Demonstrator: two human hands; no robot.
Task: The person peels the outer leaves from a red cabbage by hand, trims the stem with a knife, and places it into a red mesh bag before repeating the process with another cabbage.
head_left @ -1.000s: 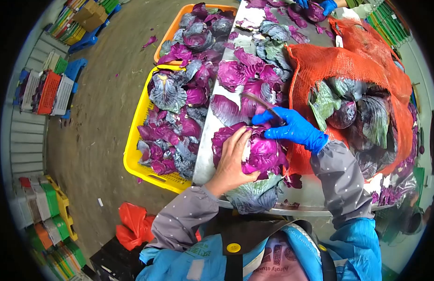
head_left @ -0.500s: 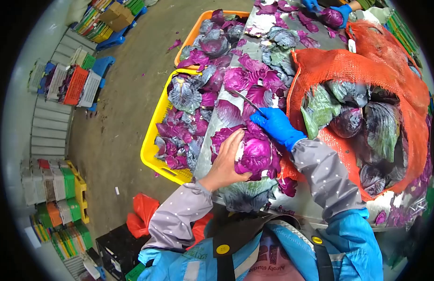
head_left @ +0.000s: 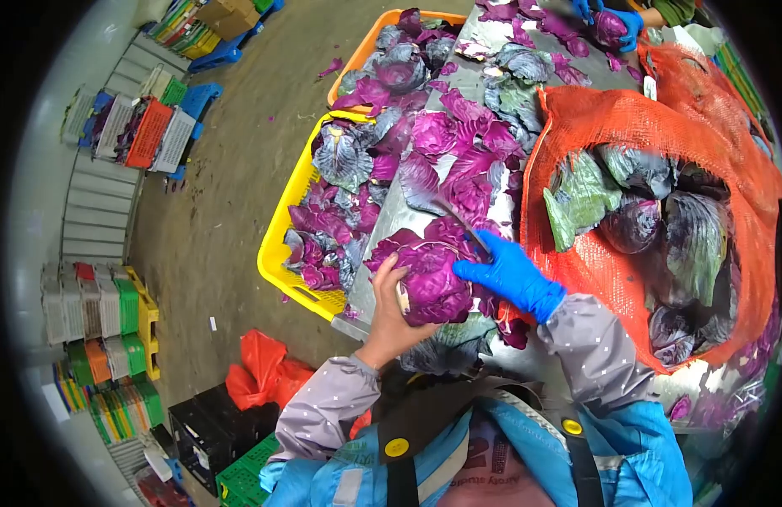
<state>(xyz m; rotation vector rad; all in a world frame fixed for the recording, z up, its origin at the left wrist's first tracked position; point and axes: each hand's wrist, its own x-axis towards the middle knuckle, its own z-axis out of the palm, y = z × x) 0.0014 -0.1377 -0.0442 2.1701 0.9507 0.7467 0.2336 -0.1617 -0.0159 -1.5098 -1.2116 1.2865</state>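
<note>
My bare left hand (head_left: 388, 314) is wrapped round the lower left side of a red cabbage (head_left: 437, 283), whose purple leaves are partly loosened. In my right hand (head_left: 518, 277), which wears a blue glove, is a knife (head_left: 464, 223) with its blade pointing up and left over the leaves. The gloved fingers rest right at the cabbage's right side. Loose purple leaves (head_left: 471, 182) lie on the metal table just beyond. Below the cabbage, close to my body, lies a dark green outer leaf (head_left: 446, 348).
A yellow crate (head_left: 277, 245) and an orange crate (head_left: 357, 63), both full of leaves, stand along the table's left edge. On the right, an open red mesh sack (head_left: 568, 110) holds several cabbages. Another person's blue-gloved hand (head_left: 632, 29) holds a cabbage at the far end.
The cabbage has turned and shifted slightly left in my left hand. My right hand and the knife have come down towards me, alongside the cabbage.
</note>
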